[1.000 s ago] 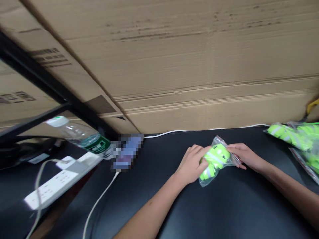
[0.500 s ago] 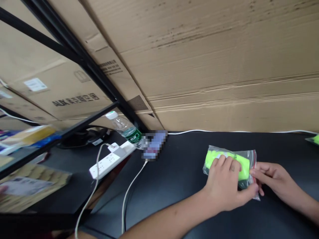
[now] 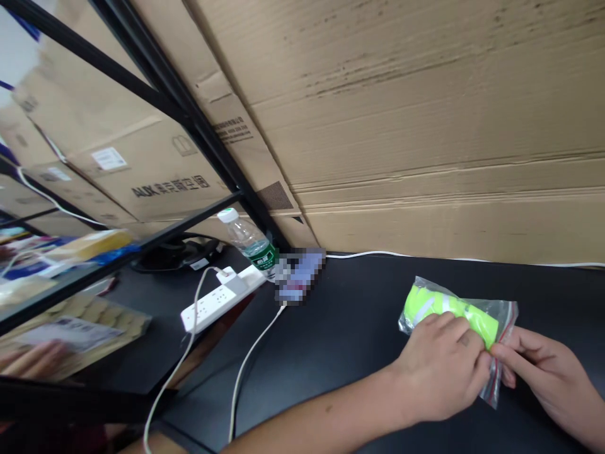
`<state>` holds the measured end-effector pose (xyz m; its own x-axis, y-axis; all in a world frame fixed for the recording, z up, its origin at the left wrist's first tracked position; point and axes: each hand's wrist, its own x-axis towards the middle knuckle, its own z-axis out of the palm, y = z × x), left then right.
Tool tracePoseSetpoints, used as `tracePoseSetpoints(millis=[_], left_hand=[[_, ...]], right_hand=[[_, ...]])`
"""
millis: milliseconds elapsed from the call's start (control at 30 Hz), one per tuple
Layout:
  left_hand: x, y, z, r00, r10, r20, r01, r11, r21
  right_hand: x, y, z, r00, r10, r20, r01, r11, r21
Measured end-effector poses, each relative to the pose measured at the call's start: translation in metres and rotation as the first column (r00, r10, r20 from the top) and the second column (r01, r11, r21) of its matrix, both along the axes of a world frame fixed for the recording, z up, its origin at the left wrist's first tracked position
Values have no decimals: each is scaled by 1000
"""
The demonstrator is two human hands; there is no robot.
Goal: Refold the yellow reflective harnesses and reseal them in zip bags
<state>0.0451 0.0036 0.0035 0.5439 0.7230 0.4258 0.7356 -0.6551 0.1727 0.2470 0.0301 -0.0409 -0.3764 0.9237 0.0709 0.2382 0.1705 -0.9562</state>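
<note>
In the head view, the neon-yellow reflective strap is already inside the clear zip-lock bag low over the black tabletop, the left hand curled round the bag's near side and the right hand pinching its red-lined mouth, the two nearly meeting there; whether the zip is fully pressed shut cannot be told. Compared with half a second ago, the bag slants more, its mouth nearer the wearer, the left fingers have drawn in toward that end, and the yellow-green packet at the right edge is out of frame.
</note>
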Motion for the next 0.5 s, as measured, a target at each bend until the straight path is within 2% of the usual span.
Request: tracePoseSetpoints(millis=[67,133,233,300,333,400,500], left_hand=[[-3,4,1,994,-13,105,21,997,-77],[-8,11,3,960,-6,281,47,989,-141],[-20,23,11,826,116,551,3,978,-210],[-26,28,15,727,203,656,-22,962,-274],[-27,30,16,707,211,675,-13,958,-286],[-25,29,13,755,143,640,38,965,-261],[-15,20,3,903,-27,428,102,983,-154]], right_hand=[[-1,0,1,999,38,-39,-38,999,-2],[-2,1,4,993,73,-89,-74,997,-8],[-2,2,9,981,75,-178,-78,997,-8],[-3,3,13,982,70,-174,-72,997,-6],[-4,3,15,985,70,-155,-73,997,-13],[-7,4,19,985,92,-143,-99,994,-37],[-11,4,22,978,122,-171,-134,989,-60]])
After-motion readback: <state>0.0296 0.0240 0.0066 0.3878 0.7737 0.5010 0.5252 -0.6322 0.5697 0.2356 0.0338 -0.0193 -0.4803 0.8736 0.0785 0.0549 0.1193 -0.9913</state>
